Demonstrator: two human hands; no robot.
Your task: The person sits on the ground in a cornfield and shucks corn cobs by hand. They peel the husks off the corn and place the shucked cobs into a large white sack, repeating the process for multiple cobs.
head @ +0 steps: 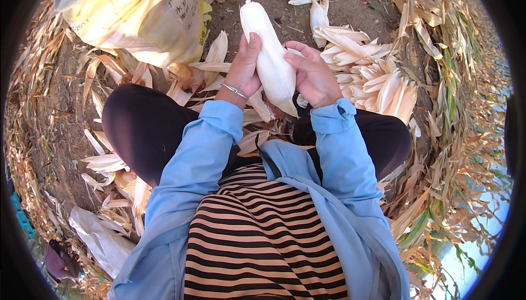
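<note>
A pale ear of corn (270, 53), wrapped in its smooth inner husk, is held up between my two hands above the ground. My left hand (246, 66) is closed around its left side, the thumb lying along the husk. On the other side, my right hand (310, 70) touches the ear with thumb and bent fingers; its palm is partly hidden. The ear's blunt stem end points away from me, and its tapered tip points toward my lap. Stripped husks (382, 82) are piled just beyond my right knee.
A large printed woven sack (135, 16) stands at the front left. Loose husks (102, 162) litter the soil by my left knee, near a white plastic bag (100, 238). Dry corn stalks (435, 94) line the right side. Another person (61, 261) is partly visible at the lower left.
</note>
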